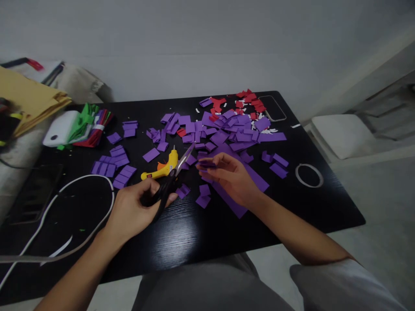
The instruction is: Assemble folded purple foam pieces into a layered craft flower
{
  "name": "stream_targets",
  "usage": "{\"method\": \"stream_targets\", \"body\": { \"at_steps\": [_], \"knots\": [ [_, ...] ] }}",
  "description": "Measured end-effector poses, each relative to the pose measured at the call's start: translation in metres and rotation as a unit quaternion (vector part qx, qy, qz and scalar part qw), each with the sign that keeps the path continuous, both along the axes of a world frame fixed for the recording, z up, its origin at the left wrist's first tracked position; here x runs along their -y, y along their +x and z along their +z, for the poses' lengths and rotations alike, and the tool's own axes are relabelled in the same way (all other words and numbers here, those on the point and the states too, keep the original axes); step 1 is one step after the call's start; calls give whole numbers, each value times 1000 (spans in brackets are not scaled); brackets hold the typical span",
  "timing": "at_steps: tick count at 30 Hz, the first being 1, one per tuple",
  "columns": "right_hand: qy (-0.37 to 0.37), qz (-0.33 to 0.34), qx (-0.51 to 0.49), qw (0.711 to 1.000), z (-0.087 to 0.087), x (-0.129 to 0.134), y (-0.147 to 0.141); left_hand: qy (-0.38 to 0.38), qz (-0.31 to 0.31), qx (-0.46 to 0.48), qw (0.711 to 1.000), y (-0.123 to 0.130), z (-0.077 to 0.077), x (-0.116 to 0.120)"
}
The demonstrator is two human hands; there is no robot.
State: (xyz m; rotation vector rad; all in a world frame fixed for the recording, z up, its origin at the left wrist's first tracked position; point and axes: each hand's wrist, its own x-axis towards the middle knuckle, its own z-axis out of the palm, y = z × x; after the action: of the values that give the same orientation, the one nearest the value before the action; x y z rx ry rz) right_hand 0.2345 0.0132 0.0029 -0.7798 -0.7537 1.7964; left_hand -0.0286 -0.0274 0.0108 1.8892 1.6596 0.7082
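Observation:
My left hand (136,207) is closed round the black handles of a pair of scissors (173,172), whose blades point up and to the right. In my right hand (231,175) a small folded purple paper piece (206,163) is pinched between thumb and fingers. The blade tips lie just left of that piece, apart from it. Behind the scissors a yellow glue gun (162,168) rests on the table, partly covered by the blades. Beneath my right hand lies a long purple paper strip (238,203). Loose purple paper pieces (220,137) are heaped beyond both hands.
Red paper scraps (251,99) lie at the back right of the black table (207,235), beside a dark phone-like rectangle (272,108). A tape ring (309,176) is at right. A white cable (112,190) loops at left, near green and red bundles (89,125). A white stool (343,134) stands beyond.

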Motion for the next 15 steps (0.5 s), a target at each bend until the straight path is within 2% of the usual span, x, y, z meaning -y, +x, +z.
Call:
{"method": "stream_targets", "body": {
  "at_steps": [3, 6, 9, 13, 15],
  "knots": [
    [2, 25, -1, 1000, 1, 0, 0, -28, -17, 4, 999, 1, 4, -1],
    [12, 34, 18, 999, -1, 0, 1, -25, -25, 1, 999, 2, 6, -2],
    [33, 24, 60, 997, -4, -2, 3, -18, -9, 11, 1000, 1, 3, -3],
    [44, 10, 63, 997, -6, -4, 6, -29, 2, 47, 998, -1, -2, -2],
    [49, -12, 76, 996, -6, -5, 6, -1, 2, 35, 999, 0, -1, -1]
  ]
}}
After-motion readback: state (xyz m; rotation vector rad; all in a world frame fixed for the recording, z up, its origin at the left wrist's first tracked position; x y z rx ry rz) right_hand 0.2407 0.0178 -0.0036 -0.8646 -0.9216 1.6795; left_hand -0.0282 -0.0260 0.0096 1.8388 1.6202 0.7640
